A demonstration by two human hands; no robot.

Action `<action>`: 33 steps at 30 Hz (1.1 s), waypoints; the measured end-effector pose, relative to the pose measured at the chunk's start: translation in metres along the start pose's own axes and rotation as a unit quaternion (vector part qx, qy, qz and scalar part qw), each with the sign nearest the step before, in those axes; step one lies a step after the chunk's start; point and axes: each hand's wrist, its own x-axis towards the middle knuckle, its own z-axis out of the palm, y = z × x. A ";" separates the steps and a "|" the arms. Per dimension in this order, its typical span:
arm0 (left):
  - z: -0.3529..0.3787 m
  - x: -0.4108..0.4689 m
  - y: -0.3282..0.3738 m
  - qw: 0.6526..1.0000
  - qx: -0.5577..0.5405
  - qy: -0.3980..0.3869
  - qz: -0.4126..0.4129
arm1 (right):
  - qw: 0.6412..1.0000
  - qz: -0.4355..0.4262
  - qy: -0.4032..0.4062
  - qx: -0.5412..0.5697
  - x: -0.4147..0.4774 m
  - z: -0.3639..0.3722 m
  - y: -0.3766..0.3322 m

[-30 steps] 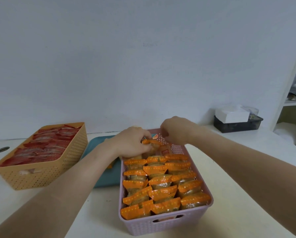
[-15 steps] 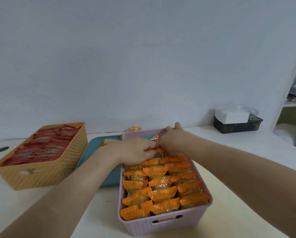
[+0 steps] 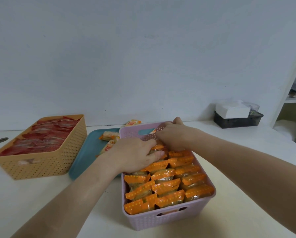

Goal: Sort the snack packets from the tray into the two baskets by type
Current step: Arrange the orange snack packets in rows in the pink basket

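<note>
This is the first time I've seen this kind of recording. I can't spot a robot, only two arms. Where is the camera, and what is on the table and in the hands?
There is no machine here. A person works with bare hands, and the single camera sits on their head, looking forward and down, so the arms enter from the bottom of the picture. On the white table stand a lilac basket packed with rows of orange packets and a tan basket filled with red packets. Between them is a teal tray with a few pale packets on it. The left hand grips one orange packet at the lilac basket's far end. The right hand curls its fingers down beside it, and what they hold is hidden. A black box with white tissue sits at the back right.
</note>
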 end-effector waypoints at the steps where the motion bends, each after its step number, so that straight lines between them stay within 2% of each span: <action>1: 0.001 0.000 0.000 1.000 0.001 0.002 -0.003 | 0.999 0.004 0.016 0.028 0.000 -0.001 0.000; 7: 0.001 -0.001 -0.002 1.000 -0.019 0.008 -0.008 | 0.971 0.039 0.060 0.228 -0.028 -0.022 0.013; 10: -0.001 0.000 -0.003 0.999 -0.023 0.023 -0.011 | 0.962 0.052 0.090 0.251 -0.047 -0.015 0.011; 13: -0.001 0.000 0.000 0.999 -0.031 0.028 -0.018 | 0.954 0.061 0.085 0.282 -0.060 -0.005 0.005; 20: -0.014 -0.019 0.011 0.998 -0.040 -0.009 -0.043 | 0.947 0.073 0.076 0.302 -0.080 -0.001 -0.016; 25: -0.001 -0.037 0.031 0.997 0.027 -0.050 -0.056 | 0.947 0.130 0.134 0.262 -0.085 0.012 -0.034; 30: -0.001 -0.040 0.031 0.999 0.010 -0.012 -0.038 | 0.951 0.172 0.149 0.210 -0.091 0.014 -0.040; 33: -0.002 -0.045 0.032 0.997 -0.041 0.054 -0.032 | 0.941 0.172 0.127 0.264 -0.093 0.016 -0.038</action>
